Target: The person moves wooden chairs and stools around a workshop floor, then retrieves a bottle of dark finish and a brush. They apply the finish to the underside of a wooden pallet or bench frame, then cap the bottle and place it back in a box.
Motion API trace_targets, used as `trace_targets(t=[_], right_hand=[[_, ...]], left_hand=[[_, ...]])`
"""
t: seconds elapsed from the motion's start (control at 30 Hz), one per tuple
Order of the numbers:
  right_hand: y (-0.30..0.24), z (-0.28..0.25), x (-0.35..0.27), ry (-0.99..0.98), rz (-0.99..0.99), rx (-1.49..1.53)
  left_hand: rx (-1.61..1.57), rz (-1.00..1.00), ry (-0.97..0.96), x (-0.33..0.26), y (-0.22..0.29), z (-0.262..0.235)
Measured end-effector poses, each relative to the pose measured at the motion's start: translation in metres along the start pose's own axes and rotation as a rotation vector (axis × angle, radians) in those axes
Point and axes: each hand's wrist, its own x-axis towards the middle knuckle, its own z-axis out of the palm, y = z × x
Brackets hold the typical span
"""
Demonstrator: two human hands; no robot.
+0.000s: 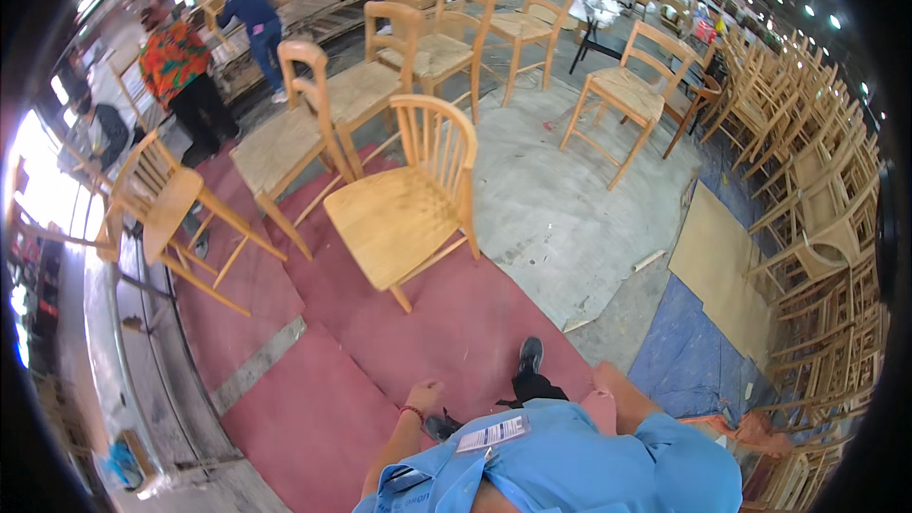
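My left hand (425,395), with a red bracelet at its wrist, hangs low over the dark red floor covering (427,342). Its fingers look loosely curled, and nothing shows in them. On the other side, my right hand (602,378) is down beside my body; its fingers are hidden, and beside it is a pale pink patch I cannot make out. Neither hand touches a chair. Nearest ahead stands a light wooden chair (399,218) with a spindle back. Left of it is another spindle-back chair (169,195) with long legs.
Several woven-seat chairs (366,90) stand in a row beyond; another woven-seat chair (629,90) stands on grey sheeting (570,190). Stacked chair frames (817,171) line the right, beside cardboard (727,266) and blue sheeting (679,337). People work at far left, including one in a patterned shirt (173,62).
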Motion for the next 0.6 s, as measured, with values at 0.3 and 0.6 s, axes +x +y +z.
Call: trace_targets(t=[0.3,0.6], right_hand=[[0.075,-0.054,0.036,-0.054,0.564,1.602],[0.228,-0.206,0.12,0.283,0.266,1.748]], left_hand=[[1.551,0.374,0.018,0.142,0.189,0.04],[1.374,0.189,-0.12,0.257,0.243,0.094]])
